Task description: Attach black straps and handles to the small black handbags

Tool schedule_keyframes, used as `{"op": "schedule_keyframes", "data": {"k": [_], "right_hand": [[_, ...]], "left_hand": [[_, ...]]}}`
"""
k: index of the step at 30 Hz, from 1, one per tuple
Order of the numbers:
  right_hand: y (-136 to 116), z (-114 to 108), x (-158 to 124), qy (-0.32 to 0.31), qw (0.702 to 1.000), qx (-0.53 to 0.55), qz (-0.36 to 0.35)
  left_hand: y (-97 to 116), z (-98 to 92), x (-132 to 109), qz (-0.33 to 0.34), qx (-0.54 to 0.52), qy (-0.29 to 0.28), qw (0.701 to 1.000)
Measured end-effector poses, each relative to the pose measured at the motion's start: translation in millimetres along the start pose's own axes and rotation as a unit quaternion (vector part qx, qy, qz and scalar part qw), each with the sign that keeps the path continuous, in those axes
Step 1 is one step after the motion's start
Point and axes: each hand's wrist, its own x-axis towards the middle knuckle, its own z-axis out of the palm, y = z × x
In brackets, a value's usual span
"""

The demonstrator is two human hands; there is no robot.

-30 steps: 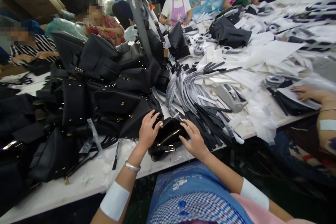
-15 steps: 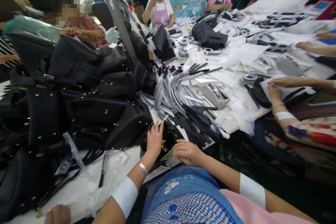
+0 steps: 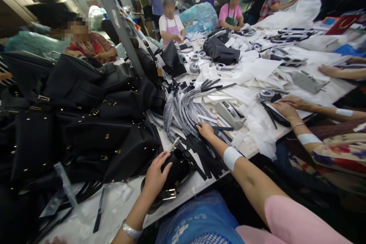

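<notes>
My left hand rests on a small black bag at the table's front edge, thumb apart from the outstretched fingers. A gold buckle shows on the bag's near side. Just beyond the fingertips, a thin pale stick-like piece points up from the bag. My right hand reaches forward into a curved bundle of black straps, partly wrapped in clear plastic. Its fingers are pinched at the bundle's edge on a strap, most of which is hidden by the hand.
Black bags with gold fittings are piled on the left. A grey tape dispenser stands among white sheets beyond the straps. A post rises behind the pile. At right, a co-worker's hands press on a black piece; other people sit around the table.
My right hand has left the bag and moved forward to the straps. My left hand has shifted left and nearer, still on the bag. The view has tilted up slightly.
</notes>
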Motion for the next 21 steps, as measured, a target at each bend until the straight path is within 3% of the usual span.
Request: {"op": "schedule_keyframes", "data": {"k": [5, 9, 14, 18, 21], "right_hand": [[0, -9, 20, -0.006, 0.999, 0.028, 0.028], [-5, -26, 17, 0.009, 0.996, 0.089, 0.012], [-15, -32, -18, 0.018, 0.979, 0.204, -0.003], [-19, -28, -51, 0.023, 0.959, 0.284, 0.001], [-16, -28, -73, 0.017, 0.946, 0.324, 0.013]], "left_hand": [[22, -7.3, 5, -0.012, -0.085, 0.026, 0.996], [44, -0.7, 34, -0.065, -0.246, 0.008, 0.967], [64, 40.0, 115, -0.232, -0.473, -0.043, 0.849], [80, 78.3, 195, -0.245, -0.509, -0.078, 0.821], [94, 100.0, 240, -0.207, -0.536, -0.113, 0.811]]}}
